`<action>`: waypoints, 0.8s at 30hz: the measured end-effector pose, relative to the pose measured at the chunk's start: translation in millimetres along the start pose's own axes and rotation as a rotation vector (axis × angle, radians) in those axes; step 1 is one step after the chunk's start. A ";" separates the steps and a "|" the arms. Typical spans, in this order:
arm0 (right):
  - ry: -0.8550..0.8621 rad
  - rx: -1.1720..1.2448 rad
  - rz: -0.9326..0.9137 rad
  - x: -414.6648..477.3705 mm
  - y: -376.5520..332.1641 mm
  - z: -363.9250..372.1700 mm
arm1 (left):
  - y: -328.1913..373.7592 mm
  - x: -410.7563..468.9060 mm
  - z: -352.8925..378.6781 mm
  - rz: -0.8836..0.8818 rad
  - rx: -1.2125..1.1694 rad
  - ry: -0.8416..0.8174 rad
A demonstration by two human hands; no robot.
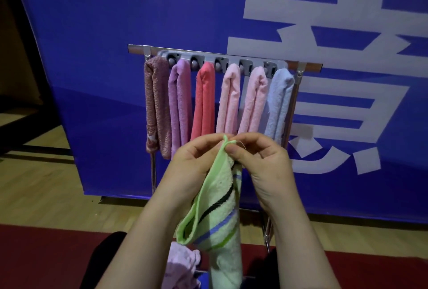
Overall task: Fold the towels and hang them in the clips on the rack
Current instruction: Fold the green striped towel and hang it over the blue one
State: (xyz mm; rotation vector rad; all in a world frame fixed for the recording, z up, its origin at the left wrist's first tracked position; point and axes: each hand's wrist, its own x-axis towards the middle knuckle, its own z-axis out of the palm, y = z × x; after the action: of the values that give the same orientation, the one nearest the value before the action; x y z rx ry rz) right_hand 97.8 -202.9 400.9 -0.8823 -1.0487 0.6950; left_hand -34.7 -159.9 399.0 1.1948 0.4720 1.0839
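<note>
A light green towel point(220, 214) with dark, blue and green stripes hangs down in front of me. My left hand point(194, 159) and my right hand point(261, 156) both pinch its top corner, fingertips close together, just below the rack. The rack point(222, 57) is a metal bar with a grey strip of clips. Several folded towels hang from it: a brownish one point(156, 103), a purple one point(179, 103), a red one point(203, 101), two pink ones point(228, 101) and a light blue one point(279, 103).
A pale pink cloth point(180, 265) lies crumpled low down near my lap. A blue banner point(115, 34) with large white characters stands right behind the rack. Wooden floor and a red mat point(46, 258) lie below. The rack's thin legs point(152, 173) reach down to the floor.
</note>
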 end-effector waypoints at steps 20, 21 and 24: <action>0.211 -0.141 -0.033 6.0 0.2 -13.9 | 10.8 6.7 -32.1 0.016 0.799 -0.186; 0.237 -0.134 -0.037 7.1 0.3 -16.1 | 9.8 8.6 -38.4 0.011 0.933 -0.181; 0.310 -0.118 -0.047 9.0 -1.7 -25.8 | 8.1 12.9 -54.0 -0.003 1.152 -0.143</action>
State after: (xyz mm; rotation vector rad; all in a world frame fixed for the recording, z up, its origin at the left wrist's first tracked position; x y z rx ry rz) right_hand 125.2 -203.4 400.3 -1.0278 -0.8353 0.4427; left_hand -74.9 -121.6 390.3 2.2423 1.0485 0.6721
